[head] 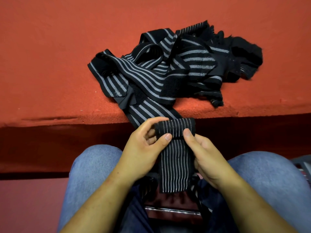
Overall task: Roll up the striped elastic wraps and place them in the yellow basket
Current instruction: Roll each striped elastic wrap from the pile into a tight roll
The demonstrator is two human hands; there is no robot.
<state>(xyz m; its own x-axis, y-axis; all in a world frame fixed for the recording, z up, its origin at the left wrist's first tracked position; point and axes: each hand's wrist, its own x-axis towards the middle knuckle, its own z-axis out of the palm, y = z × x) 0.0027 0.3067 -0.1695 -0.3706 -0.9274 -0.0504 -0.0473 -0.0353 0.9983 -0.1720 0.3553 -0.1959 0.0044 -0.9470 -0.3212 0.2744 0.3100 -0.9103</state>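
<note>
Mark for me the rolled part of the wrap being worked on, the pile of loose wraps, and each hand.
rolled part of the wrap (175,127), head view, front of the roll
pile of loose wraps (168,66), head view, middle of the heap
left hand (143,148), head view, back of hand
right hand (207,157), head view, thumb base

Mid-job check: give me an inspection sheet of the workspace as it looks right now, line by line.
Surface: red cloth-covered table, front edge facing the seated person.
Job's things: pile of striped wraps tangled on the table; one wrap being rolled, its rolled end above the lap, loose tail hanging between the knees. Yellow basket: nothing seen.
Clutter: nothing seen on the table besides the pile.
Grippers: left hand and right hand both pinch the roll, thumbs on its near side.
Cables: nothing seen.
Surroundings: blue jeans; a metal bar low between the legs; grey object at the right edge, unclear.
</note>
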